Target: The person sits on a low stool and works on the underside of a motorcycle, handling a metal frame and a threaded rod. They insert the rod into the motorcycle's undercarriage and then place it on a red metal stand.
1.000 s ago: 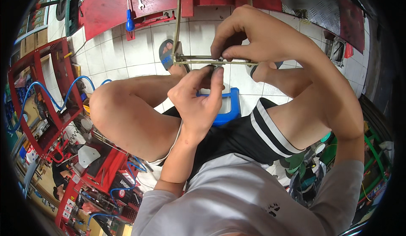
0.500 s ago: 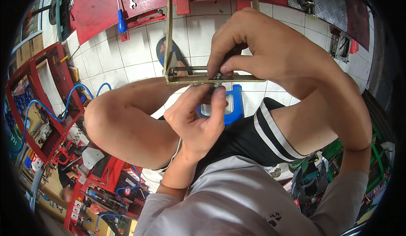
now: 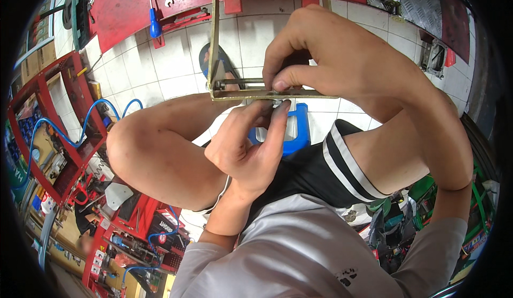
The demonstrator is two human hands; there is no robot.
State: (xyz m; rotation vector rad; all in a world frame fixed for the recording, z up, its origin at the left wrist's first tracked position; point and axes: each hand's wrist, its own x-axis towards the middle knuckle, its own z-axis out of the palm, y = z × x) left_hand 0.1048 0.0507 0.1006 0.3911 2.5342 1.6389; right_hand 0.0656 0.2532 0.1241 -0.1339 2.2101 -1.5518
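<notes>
By the brass-coloured angular metal frame, our left grip pinches a small silvery fastener; our right grip we cannot tell.

Single head view: wide fisheye at wearer's head, facing down over grey shirt; left hand and right hand near, tiled floor farther.

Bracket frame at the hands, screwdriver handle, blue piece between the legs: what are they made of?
Bracket frame: likely metal, yellowish, perhaps plated; thin edges, dull sheen.
Screwdriver handle: probably plastic, glossy blue; bright highlight on a smooth, rounded body.
Blue piece: looks like moulded plastic, smooth and evenly coloured with rounded corners; painted metal can't be ruled out.
</notes>
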